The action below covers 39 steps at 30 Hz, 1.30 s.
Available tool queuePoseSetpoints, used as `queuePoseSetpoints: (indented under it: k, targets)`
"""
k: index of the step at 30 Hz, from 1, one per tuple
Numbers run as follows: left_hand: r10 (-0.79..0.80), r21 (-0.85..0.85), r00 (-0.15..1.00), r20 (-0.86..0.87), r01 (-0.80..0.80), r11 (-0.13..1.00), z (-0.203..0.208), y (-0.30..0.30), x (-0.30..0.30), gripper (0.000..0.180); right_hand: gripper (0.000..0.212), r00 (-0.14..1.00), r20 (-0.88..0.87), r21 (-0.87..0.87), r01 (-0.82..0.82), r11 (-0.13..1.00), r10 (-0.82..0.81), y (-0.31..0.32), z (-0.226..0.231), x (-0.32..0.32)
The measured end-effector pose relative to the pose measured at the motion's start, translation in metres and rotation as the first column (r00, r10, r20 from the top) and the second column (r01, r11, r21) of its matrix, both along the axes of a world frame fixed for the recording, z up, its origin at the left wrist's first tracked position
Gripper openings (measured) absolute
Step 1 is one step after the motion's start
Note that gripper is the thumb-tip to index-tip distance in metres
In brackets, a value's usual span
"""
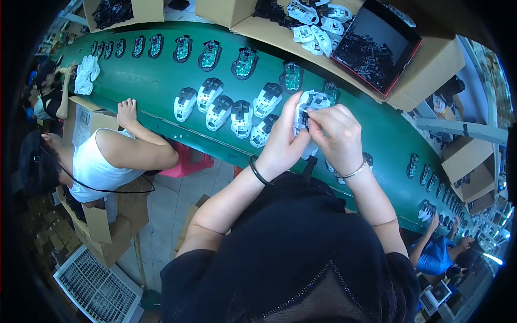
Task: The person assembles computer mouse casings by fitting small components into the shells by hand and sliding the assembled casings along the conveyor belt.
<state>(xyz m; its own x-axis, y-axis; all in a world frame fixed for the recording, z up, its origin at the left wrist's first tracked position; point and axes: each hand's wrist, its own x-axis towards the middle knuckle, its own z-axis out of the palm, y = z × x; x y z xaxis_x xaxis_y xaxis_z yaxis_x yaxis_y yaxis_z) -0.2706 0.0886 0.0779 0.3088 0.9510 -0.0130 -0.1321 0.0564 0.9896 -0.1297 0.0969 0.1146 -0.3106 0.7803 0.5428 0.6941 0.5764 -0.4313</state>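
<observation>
A white computer mouse shell (314,98), its inner side showing, is raised above the green belt in my left hand (283,137). The fingers of my right hand (339,133) are pinched together against the shell's inside; a small dark bit shows by the fingertips, too small to name. Just left of my hands lie several white mouse shells with black parts (242,118), and one (263,131) is close to my left wrist. More white shells are partly hidden under my hands. Beyond them runs a row of black mouse bases with green circuit boards (245,62).
An open cardboard box (431,67) across the belt (145,75) holds white shells (323,24) and a black tray of small black parts (366,56). One co-worker (107,161) leans an arm on the belt at left; another (439,255) works at far right. A pink stool (188,161) stands below.
</observation>
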Motion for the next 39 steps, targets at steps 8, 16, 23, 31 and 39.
queuePoseSetpoints:
  k: [8, 16, 23, 31, 39]
  targets:
    - [0.033, 0.015, 0.999, 0.032, -0.033, 0.999, 0.001, 0.002, -0.004, 0.063, 0.020, 0.995, -0.067, -0.049, 0.074, 0.996, -0.077, 0.000, -0.002, -0.005]
    - [0.063, -0.118, 0.970, 0.234, -0.036, 0.992, 0.003, 0.004, -0.010, 0.067, 0.038, 0.870, -0.402, -0.530, 0.033, 0.848, -0.285, -0.004, -0.002, 0.003]
    - [0.041, 0.056, 0.996, 0.075, -0.045, 0.997, -0.008, 0.002, -0.007, 0.066, 0.035, 0.597, -0.715, -0.609, -0.276, 0.743, -0.364, -0.012, -0.035, -0.012]
    - [-0.108, -0.156, 0.985, 0.136, 0.129, 0.979, -0.033, 0.009, 0.025, 0.065, 0.043, 0.330, -0.812, -0.582, -0.508, 0.634, -0.481, -0.029, -0.045, 0.030]
    - [-0.372, -0.546, 0.928, 0.030, 0.327, 0.771, -0.054, -0.004, 0.038, 0.046, 0.044, 0.353, -0.363, -0.711, 0.493, 0.501, -0.862, -0.171, -0.168, 0.263]
